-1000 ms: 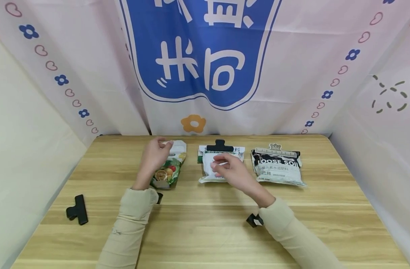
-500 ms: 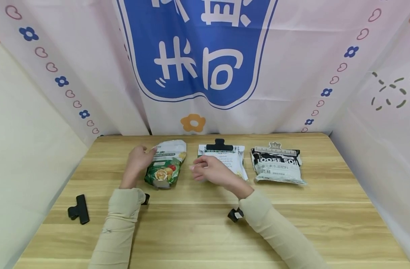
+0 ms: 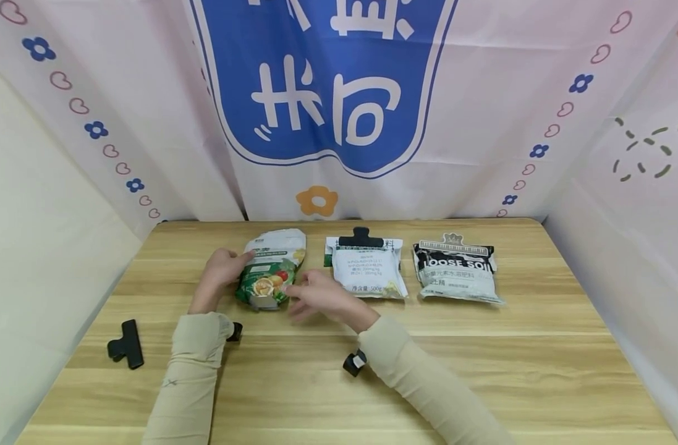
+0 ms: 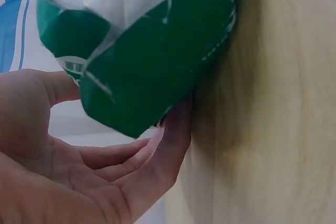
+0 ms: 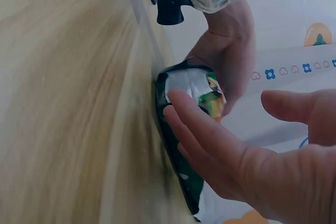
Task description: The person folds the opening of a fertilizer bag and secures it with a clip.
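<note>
A green and white pouch printed with fruit [image 3: 269, 278] lies on the table at the back left. My left hand [image 3: 222, 272] grips its left side; in the left wrist view the thumb and fingers [image 4: 170, 140] reach around behind the pouch's green end [image 4: 157, 56]. My right hand [image 3: 322, 293] is at the pouch's lower right corner, a little blurred. In the right wrist view its fingers [image 5: 210, 140] extend toward the pouch [image 5: 181, 177], with the thumb held apart. Nothing is held in the right hand.
A white bag [image 3: 369, 272] with a black clip [image 3: 361, 238] lies right of the pouch. Farther right is a "LOOSE SOIL" bag [image 3: 458, 278] with a pale ruler-like clip [image 3: 454, 246]. A loose black clip [image 3: 126, 344] lies at the left. A printed curtain [image 3: 327, 173] hangs behind the table.
My right hand has moved left from in front of the white bag to the pouch's right side. My left hand has shifted left and lower, from over the pouch's top to its left edge.
</note>
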`<state>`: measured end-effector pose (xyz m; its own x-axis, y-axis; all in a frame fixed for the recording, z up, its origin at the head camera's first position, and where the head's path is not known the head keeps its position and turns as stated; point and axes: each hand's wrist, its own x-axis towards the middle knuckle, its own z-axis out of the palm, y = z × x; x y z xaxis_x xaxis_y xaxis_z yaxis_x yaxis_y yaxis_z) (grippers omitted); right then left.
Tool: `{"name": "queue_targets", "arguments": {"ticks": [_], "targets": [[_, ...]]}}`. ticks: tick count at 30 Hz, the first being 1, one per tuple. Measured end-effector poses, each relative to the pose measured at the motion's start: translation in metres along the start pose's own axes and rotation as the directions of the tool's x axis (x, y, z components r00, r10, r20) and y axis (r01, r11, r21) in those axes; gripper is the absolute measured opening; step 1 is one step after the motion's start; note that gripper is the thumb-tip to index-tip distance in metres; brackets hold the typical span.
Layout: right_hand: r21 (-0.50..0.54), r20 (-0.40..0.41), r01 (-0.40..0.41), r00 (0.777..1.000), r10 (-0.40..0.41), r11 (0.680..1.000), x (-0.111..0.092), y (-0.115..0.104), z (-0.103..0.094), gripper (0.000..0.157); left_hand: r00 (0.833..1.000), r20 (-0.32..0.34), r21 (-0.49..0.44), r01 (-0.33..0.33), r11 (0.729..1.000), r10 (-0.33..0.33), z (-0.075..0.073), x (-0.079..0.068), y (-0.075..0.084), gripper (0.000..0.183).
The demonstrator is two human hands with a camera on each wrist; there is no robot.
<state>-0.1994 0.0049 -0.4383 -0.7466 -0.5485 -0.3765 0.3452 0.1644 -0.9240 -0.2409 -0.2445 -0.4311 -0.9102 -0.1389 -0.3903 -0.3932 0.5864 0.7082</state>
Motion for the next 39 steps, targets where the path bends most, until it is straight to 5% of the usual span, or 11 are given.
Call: {"name": "queue_targets", "arguments": {"ticks": [5, 10, 21, 32, 39], "targets": [[0.045, -0.027, -0.004, 1.000, 0.005, 0.999, 0.013, 0.003, 0.008, 0.056, 1.000, 0.002, 0.005, -0.016, 1.000, 0.016, 0.000, 0.004, -0.001, 0.046], [0.085, -0.048, -0.013, 0.999, 0.017, 0.996, 0.025, 0.006, 0.013, 0.036, 0.999, 0.037, 0.032, -0.019, 0.999, 0.018, -0.001, 0.007, -0.004, 0.049], [0.101, -0.132, -0.001, 0.991, 0.014, 0.995, 0.035, 0.014, 0.016, 0.028, 0.998, 0.056, 0.088, 0.004, 0.996, -0.009, -0.003, 0.010, -0.011, 0.053], [0.143, -0.151, -0.004, 0.988, 0.025, 0.990, 0.036, 0.013, 0.021, 0.024, 0.998, 0.063, 0.026, 0.018, 1.000, -0.020, -0.004, 0.012, -0.016, 0.047], [0.082, -0.180, 0.001, 0.984, 0.014, 0.997, 0.033, 0.011, 0.019, 0.024, 0.994, 0.109, -0.084, -0.016, 0.996, 0.026, -0.005, 0.012, -0.021, 0.068]]}}
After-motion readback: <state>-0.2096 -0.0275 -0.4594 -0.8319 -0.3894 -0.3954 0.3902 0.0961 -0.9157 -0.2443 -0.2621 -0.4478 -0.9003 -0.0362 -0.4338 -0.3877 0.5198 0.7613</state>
